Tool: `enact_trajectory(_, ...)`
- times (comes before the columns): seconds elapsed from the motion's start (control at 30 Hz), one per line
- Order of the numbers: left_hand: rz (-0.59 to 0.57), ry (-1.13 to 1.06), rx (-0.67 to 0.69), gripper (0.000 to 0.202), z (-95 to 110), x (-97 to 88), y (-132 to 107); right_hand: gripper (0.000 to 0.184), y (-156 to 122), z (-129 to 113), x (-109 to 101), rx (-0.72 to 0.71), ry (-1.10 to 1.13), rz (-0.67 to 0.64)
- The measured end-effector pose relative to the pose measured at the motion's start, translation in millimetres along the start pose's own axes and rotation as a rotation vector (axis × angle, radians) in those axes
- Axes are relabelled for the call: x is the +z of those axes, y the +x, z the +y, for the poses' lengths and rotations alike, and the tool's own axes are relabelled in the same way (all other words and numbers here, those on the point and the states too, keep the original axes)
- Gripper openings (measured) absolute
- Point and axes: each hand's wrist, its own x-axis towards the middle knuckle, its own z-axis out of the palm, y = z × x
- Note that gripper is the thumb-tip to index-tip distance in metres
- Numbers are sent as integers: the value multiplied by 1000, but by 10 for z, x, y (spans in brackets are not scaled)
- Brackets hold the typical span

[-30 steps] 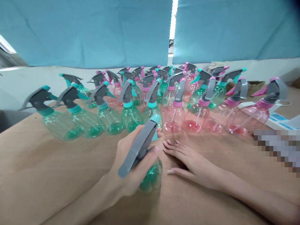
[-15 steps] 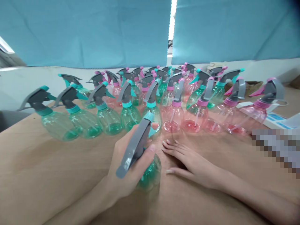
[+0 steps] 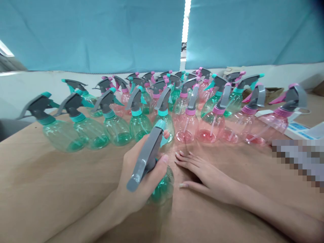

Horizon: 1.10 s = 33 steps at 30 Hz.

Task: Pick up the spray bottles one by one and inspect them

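My left hand [image 3: 138, 179] is wrapped round the neck of a green spray bottle [image 3: 162, 189] with a grey trigger head [image 3: 146, 155], which stands on the brown table [image 3: 50, 189] in front of me. The thumb rests by the teal nozzle. My right hand [image 3: 202, 175] lies flat on the table just to the right of the bottle, fingers stretched out and together, holding nothing.
Several green spray bottles [image 3: 113, 125] and pink spray bottles [image 3: 212, 125] stand in rows across the far half of the table. A white and blue box [image 3: 301, 130] lies at the right. Blue curtains [image 3: 101, 33] hang behind.
The held bottle and my left hand have barely shifted, slightly left and down; the right hand has stayed flat in place.
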Motion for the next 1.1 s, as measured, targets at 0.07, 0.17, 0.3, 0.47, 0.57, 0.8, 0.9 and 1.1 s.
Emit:
enact_trajectory(0.07,8,-5,1,35,1,7,0,64,0,1,-4,0,0,-5)
enact_trajectory(0.17,9,-14,-8,35,8,16,5,65,3,-2,-12,3,-9,-15)
enact_trajectory(0.3,7,-17,-22,37,13,11,8,65,4,-7,-18,-9,-11,-11)
enact_trajectory(0.47,15,-19,-30,37,16,-1,12,63,0,-7,-10,-12,-1,3)
enact_trajectory(0.57,8,-27,-23,38,16,-1,16,63,0,-3,-6,-9,-2,1)
enact_trajectory(0.8,20,-10,-10,37,16,3,15,65,5,-3,-11,5,-20,-22)
enact_trajectory(0.9,14,-8,-13,37,20,1,15,66,8,-5,-18,7,-29,-35)
enact_trajectory(1.1,-4,-4,-10,37,14,0,12,66,7,-6,-21,12,-43,-42)
